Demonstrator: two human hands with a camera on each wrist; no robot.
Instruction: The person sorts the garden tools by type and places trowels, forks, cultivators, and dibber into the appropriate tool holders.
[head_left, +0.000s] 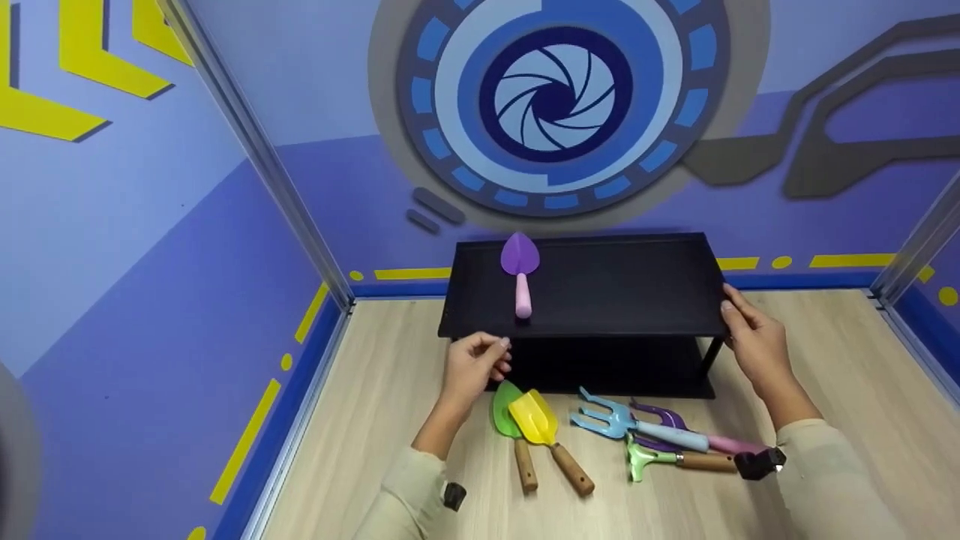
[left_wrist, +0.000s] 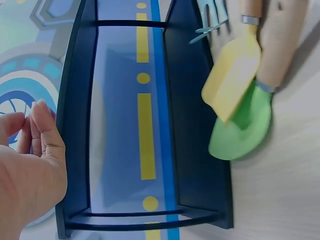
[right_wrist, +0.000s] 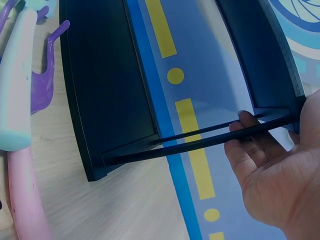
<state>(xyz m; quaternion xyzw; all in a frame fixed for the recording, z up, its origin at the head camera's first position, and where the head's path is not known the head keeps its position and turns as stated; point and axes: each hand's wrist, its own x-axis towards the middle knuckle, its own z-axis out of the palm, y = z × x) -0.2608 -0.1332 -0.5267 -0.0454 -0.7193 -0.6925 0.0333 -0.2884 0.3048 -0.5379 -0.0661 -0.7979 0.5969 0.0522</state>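
Note:
A black two-tier shelf (head_left: 600, 289) stands on the table, and a purple trowel (head_left: 520, 256) with a pink handle lies on its top board. My right hand (head_left: 761, 345) holds the shelf's right end; in the right wrist view its fingers (right_wrist: 250, 145) bend around the end near the top board. At the front left corner, my left hand (head_left: 474, 367) hovers with loosely bent fingers and nothing in them. Just below it lie a green trowel (head_left: 504, 409) and a yellow scoop (head_left: 534, 416) with wooden handles, the scoop partly over the trowel.
In front of the shelf, right of the scoop, lie a light blue hand fork (head_left: 611, 420), a purple fork (head_left: 667, 416) with pink handle, and a light green rake (head_left: 645, 457) with wooden handle, overlapping. A printed wall (head_left: 330, 202) rises behind the shelf.

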